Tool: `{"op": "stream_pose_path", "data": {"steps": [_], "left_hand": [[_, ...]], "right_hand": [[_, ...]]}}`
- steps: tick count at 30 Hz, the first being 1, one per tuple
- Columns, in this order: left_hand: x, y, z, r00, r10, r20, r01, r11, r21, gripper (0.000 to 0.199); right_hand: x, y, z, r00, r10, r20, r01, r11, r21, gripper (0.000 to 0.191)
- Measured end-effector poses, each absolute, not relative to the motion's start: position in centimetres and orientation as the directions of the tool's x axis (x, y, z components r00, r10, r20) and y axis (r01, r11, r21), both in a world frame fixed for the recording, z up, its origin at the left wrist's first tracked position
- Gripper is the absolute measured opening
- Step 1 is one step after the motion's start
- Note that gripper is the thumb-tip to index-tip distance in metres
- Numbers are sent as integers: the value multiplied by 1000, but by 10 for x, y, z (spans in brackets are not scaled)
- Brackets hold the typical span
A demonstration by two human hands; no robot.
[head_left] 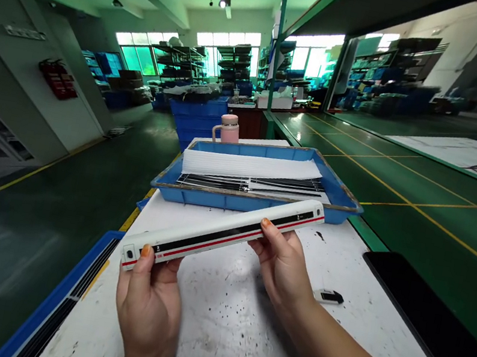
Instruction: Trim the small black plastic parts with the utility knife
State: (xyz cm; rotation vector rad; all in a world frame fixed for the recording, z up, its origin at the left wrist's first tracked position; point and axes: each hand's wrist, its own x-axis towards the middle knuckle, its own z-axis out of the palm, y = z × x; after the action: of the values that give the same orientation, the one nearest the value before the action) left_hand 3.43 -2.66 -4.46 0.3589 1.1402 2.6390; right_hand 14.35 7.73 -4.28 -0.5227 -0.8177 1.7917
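Observation:
A long white model train car body (220,233), with a black window band and a red stripe, is held up slantwise above the white table (212,332). My left hand (151,304) grips its lower left end, thumb on the front face. My right hand (282,262) holds it right of the middle, thumb pressed on the black band and fingers behind. Beyond the car body stands a blue tray (256,206) holding a white foam sheet (249,167) and several black strips (215,182).
A small white and black object (329,296) lies near my right wrist. Farther right rests a black flat pad (418,306). A pink mug (229,130) stands behind the tray. At the left edge, a blue bin (99,243) holds more black strips. Shelving (234,65) lines the back.

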Motion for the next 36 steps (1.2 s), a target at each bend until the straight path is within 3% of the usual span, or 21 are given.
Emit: {"op": "stream_pose_path", "data": {"steps": [6,10,14,18,25,30,36], "left_hand": [[30,-24,-47,-928,358,106,-183,-684,706,30],[33,-24,-50,-869,485,98,-321,-702,636,33],[49,-19,-53,-748,663,14,-505,-584,636,28],[66,-9,-51,-658,749,-78,-617,-476,627,12],[63,-6,-45,-733,666,-139,-572,-491,657,25],[58,-11,-44,-764,634,-124,-549,-536,642,27],[49,-18,-41,-820,569,-64,-493,-644,584,28]], "right_hand": [[144,79,-43,-327,944,41,-639,-188,-746,28],[144,75,-42,-293,955,38,-651,-170,-740,25],[140,70,-43,-269,962,51,-651,-143,-745,28],[138,67,-47,-273,960,57,-630,-133,-765,29],[138,70,-51,-258,966,24,-598,-140,-789,22],[137,71,-51,-179,982,-55,-599,-153,-786,27],[137,78,-51,-103,985,-141,-602,-174,-779,18]]}}
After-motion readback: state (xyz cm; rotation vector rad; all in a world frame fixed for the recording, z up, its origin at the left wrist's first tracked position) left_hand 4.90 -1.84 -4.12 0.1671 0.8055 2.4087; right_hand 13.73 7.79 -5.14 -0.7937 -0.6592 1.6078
